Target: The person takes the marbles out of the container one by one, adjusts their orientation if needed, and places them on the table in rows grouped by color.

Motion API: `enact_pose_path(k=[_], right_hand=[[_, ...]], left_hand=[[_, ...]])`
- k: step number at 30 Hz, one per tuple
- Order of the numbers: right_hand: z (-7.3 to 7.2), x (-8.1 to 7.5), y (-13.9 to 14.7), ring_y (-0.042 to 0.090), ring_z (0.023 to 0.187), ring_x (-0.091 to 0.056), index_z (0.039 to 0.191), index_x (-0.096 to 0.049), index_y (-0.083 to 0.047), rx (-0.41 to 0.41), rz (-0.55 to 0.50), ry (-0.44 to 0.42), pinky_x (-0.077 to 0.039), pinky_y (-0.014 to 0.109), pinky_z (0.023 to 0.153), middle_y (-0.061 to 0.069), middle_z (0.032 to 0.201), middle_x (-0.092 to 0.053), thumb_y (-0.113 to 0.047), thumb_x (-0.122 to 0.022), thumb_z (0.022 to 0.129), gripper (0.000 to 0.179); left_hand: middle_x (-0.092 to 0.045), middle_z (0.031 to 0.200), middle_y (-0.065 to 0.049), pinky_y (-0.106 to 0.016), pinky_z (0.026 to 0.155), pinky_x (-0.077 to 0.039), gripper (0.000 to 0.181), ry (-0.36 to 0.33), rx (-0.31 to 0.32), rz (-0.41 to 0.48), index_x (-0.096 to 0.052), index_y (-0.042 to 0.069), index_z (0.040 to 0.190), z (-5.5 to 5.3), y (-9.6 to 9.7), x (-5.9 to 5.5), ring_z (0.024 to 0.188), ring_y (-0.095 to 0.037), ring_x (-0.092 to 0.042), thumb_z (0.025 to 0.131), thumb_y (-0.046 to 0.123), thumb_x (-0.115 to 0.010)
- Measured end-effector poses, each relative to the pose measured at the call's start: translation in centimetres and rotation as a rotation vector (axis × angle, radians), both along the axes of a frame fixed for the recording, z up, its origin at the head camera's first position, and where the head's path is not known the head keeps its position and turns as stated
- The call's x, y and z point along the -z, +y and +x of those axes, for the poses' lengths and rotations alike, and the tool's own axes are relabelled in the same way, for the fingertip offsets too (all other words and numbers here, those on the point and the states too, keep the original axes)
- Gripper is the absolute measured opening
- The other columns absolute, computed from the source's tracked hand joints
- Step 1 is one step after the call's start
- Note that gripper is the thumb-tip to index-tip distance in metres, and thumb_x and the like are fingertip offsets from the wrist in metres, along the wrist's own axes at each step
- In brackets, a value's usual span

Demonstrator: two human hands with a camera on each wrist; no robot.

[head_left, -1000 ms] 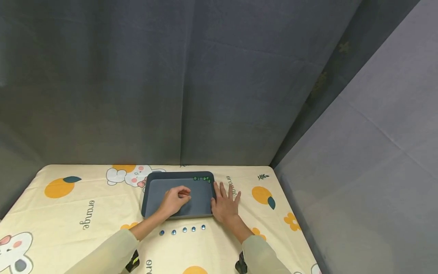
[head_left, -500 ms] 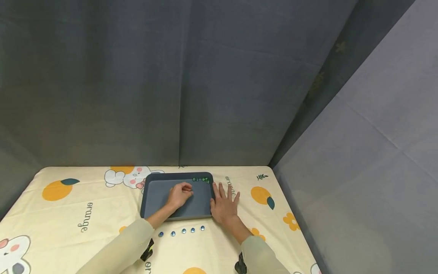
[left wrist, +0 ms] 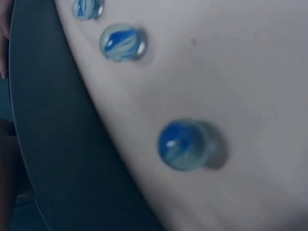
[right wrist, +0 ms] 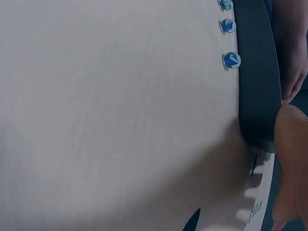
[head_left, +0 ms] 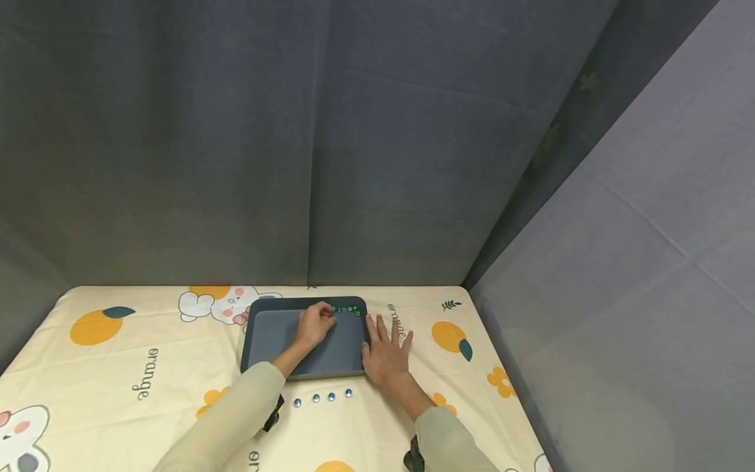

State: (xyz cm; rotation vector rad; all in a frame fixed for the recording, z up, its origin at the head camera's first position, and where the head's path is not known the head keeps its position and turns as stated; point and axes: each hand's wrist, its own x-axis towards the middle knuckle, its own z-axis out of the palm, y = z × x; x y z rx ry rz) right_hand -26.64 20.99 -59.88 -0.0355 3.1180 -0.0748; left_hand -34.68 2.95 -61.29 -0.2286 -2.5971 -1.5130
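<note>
In the head view, a dark grey tray [head_left: 277, 337] lies on the patterned cloth. My left hand [head_left: 315, 324] reaches into it with bent fingers, close beside several small green marbles [head_left: 356, 311] at the back right corner. Whether anything sits between those fingers is too small to see. My right hand [head_left: 386, 357] lies with fingers spread at the tray's right edge, touching the rim. Blue-swirled glass marbles [head_left: 316, 398] stand in a row in front of the tray. Closer up, the left wrist view shows a blue marble [left wrist: 183, 144] beside the tray wall [left wrist: 57, 144].
A cream tablecloth [head_left: 194, 360] printed with oranges and rabbits covers the table. Grey curtains [head_left: 377, 164] hang behind it and along the right side. Dark straps [head_left: 415, 455] are on both sleeves.
My left hand has moved forward and right across the tray, up to the green marbles. Its sleeve now covers the leftmost blue marble's spot. My right hand has stayed at the rim.
</note>
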Motion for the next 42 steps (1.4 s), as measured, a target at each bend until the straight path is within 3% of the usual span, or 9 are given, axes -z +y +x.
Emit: enact_pose_path(k=[8,15,22,31,37,42], right_hand=[[0.0,-0.1,0.0,0.042,0.148,-0.014,0.161,-0.017,-0.025,0.003,0.007,-0.006,-0.011,0.071,0.111,0.006,0.164,-0.023,-0.041,-0.038,0.105,0.062],[0.0,0.0,0.0,0.043,0.148,-0.014,0.161,-0.018,-0.025,0.004,-0.005,-0.006,-0.009,0.072,0.11,0.006,0.164,-0.023,-0.041,-0.038,0.105,0.062],[0.0,0.0,0.0,0.042,0.148,-0.012,0.161,-0.015,-0.026,0.016,-0.008,-0.014,-0.007,0.071,0.111,0.005,0.164,-0.02,-0.041,-0.037,0.105,0.062],[0.0,0.1,-0.1,0.043,0.148,-0.014,0.161,-0.017,-0.025,0.01,-0.011,-0.017,-0.009,0.072,0.111,0.006,0.164,-0.023,-0.041,-0.037,0.105,0.062],[0.0,-0.1,-0.1,0.043,0.148,-0.015,0.161,-0.017,-0.025,0.007,-0.002,-0.017,-0.01,0.072,0.11,0.006,0.164,-0.023,-0.042,-0.037,0.105,0.062],[0.1,-0.2,0.0,0.043,0.148,-0.015,0.161,-0.018,-0.025,0.006,-0.015,-0.013,-0.01,0.072,0.11,0.006,0.164,-0.023,-0.042,-0.037,0.105,0.062]], left_hand=[[-0.07,0.094,-0.018,-0.044,0.075,-0.056,0.024,0.031,0.004,-0.041,-0.07,-0.005,0.107,-0.9,0.7,-0.2,0.085,-0.028,-0.069,0.084,-0.004,-0.076],[-0.071,0.091,-0.014,-0.046,0.074,-0.054,0.021,0.055,-0.001,-0.135,-0.072,0.0,0.106,-1.6,1.0,-0.1,0.084,-0.028,-0.067,0.086,-0.002,-0.075],[-0.073,0.101,-0.015,-0.049,0.079,-0.055,0.018,0.071,-0.003,-0.238,-0.075,0.002,0.105,-1.6,1.5,0.0,0.096,-0.034,-0.069,0.087,0.002,-0.075],[-0.07,0.097,-0.016,-0.051,0.073,-0.056,0.014,0.09,-0.032,-0.343,-0.074,0.003,0.099,-1.4,1.7,0.3,0.091,-0.037,-0.069,0.086,0.001,-0.075],[-0.07,0.091,-0.015,-0.05,0.066,-0.056,0.009,0.108,-0.033,-0.354,-0.072,0.004,0.093,-1.6,1.7,0.2,0.085,-0.036,-0.069,0.086,-0.001,-0.073],[-0.071,0.096,-0.015,-0.046,0.07,-0.057,0.011,0.095,-0.011,-0.289,-0.073,0.003,0.098,-1.5,1.2,0.1,0.087,-0.033,-0.069,0.088,-0.002,-0.072]])
